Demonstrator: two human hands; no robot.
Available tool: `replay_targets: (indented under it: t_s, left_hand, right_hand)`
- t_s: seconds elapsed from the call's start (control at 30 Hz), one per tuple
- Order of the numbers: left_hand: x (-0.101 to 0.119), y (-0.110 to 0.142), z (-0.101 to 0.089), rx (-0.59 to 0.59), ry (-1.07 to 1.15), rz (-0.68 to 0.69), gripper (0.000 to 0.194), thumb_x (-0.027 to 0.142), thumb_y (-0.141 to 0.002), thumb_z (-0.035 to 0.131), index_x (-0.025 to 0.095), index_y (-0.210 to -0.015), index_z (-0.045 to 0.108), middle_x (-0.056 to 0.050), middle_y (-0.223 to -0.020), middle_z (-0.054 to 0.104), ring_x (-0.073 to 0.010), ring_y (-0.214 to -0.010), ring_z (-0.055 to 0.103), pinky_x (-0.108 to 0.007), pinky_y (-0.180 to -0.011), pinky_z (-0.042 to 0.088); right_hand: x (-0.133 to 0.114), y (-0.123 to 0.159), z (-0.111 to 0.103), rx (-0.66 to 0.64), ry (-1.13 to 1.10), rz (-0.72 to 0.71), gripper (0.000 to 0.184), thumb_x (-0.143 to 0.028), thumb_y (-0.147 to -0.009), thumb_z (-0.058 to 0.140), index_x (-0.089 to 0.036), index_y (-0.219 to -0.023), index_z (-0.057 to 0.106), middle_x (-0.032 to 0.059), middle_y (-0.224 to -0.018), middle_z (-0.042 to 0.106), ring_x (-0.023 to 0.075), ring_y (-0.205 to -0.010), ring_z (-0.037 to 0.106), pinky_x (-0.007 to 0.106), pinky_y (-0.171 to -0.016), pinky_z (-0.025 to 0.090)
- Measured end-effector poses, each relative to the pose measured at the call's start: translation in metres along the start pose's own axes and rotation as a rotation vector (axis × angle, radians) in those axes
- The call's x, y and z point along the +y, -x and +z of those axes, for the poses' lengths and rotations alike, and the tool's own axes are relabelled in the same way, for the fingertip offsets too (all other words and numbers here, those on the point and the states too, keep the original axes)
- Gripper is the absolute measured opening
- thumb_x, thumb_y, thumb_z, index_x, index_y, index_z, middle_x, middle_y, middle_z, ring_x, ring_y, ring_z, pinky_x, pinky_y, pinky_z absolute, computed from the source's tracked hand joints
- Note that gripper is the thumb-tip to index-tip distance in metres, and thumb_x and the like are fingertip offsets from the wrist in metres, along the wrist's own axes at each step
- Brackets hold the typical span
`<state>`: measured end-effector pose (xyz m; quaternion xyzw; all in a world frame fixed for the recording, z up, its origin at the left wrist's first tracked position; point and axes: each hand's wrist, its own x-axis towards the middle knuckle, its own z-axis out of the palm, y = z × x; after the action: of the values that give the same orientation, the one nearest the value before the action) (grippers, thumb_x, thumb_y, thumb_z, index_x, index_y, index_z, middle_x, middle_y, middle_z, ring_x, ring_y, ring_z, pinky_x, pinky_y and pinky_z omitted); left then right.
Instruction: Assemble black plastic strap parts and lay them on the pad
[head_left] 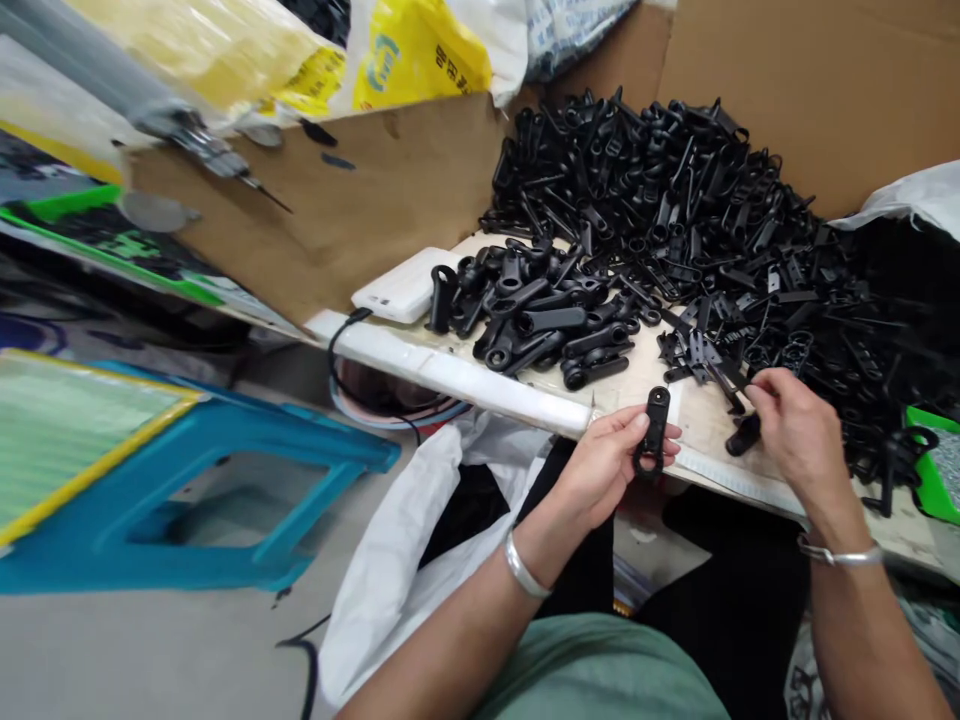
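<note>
The left hand [598, 468] grips a black part [658, 408] upright between thumb and fingers, just off the near edge of the desk [694, 428]. The right hand [804, 432] is curled beside the small strips [699, 352], its fingertips drawn together; whether they pinch one, I cannot tell. Beyond rises a black heap [637, 190].

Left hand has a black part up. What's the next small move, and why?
Probably lift a flat black piece with the right hand: its fingertips are right by it, though whether they grip it is unclear, and the left hand holds the black part.
</note>
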<state>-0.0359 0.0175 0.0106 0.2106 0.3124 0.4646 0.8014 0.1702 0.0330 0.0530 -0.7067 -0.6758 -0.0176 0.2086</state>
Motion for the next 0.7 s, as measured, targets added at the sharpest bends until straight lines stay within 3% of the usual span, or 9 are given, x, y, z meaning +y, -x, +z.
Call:
replay_targets:
  t_s: [0.07, 0.13, 0.23, 0.3, 0.43, 0.53, 0.7]
  left_hand:
    - [-0.001, -0.002, 0.001, -0.005, 0.008, -0.022, 0.015, 0.022, -0.083, 0.066, 0.008, -0.089, 0.069, -0.011, -0.081, 0.071, -0.0146, -0.066, 0.066, -0.023, -0.061, 0.047]
    - [-0.004, -0.003, 0.002, -0.016, 0.006, -0.038, 0.017, 0.022, -0.081, 0.068, 0.009, -0.092, 0.069, -0.010, -0.081, 0.072, -0.0145, -0.065, 0.065, -0.022, -0.060, 0.046]
    - [-0.008, -0.003, 0.006, -0.075, -0.023, -0.053, 0.024, 0.025, -0.076, 0.074, 0.010, -0.093, 0.071, -0.010, -0.082, 0.072, -0.0140, -0.067, 0.064, -0.023, -0.063, 0.046]
    - [-0.010, -0.001, 0.008, -0.130, -0.043, -0.058, 0.027, 0.027, -0.073, 0.077, 0.010, -0.092, 0.073, -0.009, -0.081, 0.071, -0.0138, -0.069, 0.063, -0.023, -0.067, 0.046]
    - [-0.013, 0.004, 0.011, -0.179, -0.081, -0.085, 0.030, 0.032, -0.072, 0.078, 0.011, -0.093, 0.074, -0.007, -0.078, 0.069, -0.0130, -0.068, 0.060, -0.025, -0.069, 0.045]
    - [-0.015, 0.006, 0.011, -0.190, -0.097, -0.096, 0.034, 0.036, -0.072, 0.078, 0.012, -0.096, 0.075, -0.006, -0.075, 0.067, -0.0128, -0.067, 0.058, -0.027, -0.071, 0.044]
    - [-0.019, 0.005, 0.011, -0.212, -0.111, -0.066, 0.039, 0.038, -0.072, 0.078, 0.013, -0.101, 0.074, -0.007, -0.083, 0.069, -0.0139, -0.072, 0.060, -0.027, -0.073, 0.044]
  right_hand:
    - [0.007, 0.008, -0.020, -0.053, -0.242, -0.066, 0.020, -0.035, -0.094, 0.051, -0.022, -0.100, 0.065, 0.0022, -0.082, 0.069, 0.0178, -0.069, 0.068, 0.028, -0.062, 0.050]
    - [0.006, 0.017, -0.036, -0.153, -0.397, -0.229, 0.017, -0.035, -0.093, 0.055, -0.023, -0.098, 0.066, 0.0021, -0.086, 0.071, 0.0176, -0.074, 0.070, 0.028, -0.068, 0.053]
    - [-0.007, 0.027, -0.045, -0.277, -0.441, -0.531, 0.015, -0.025, -0.093, 0.057, -0.025, -0.100, 0.069, 0.0033, -0.104, 0.072, 0.0188, -0.095, 0.069, 0.027, -0.083, 0.054]
    - [-0.015, 0.029, -0.041, -0.313, -0.440, -0.621, 0.021, -0.018, -0.094, 0.053, -0.025, -0.108, 0.068, 0.0037, -0.109, 0.072, 0.0177, -0.102, 0.068, 0.027, -0.088, 0.053]
    - [-0.018, 0.026, -0.025, -0.261, -0.435, -0.609, 0.022, -0.015, -0.093, 0.055, -0.022, -0.110, 0.066, 0.0067, -0.116, 0.070, 0.0184, -0.108, 0.066, 0.030, -0.096, 0.051]
    - [-0.015, 0.022, -0.017, -0.211, -0.457, -0.555, 0.016, -0.017, -0.092, 0.057, -0.022, -0.102, 0.068, 0.0082, -0.120, 0.066, 0.0200, -0.107, 0.065, 0.032, -0.092, 0.052]
    - [-0.014, 0.023, -0.011, -0.201, -0.524, -0.337, 0.013, -0.019, -0.088, 0.061, -0.022, -0.099, 0.068, 0.0071, -0.115, 0.063, 0.0144, -0.076, 0.065, 0.030, -0.070, 0.054]
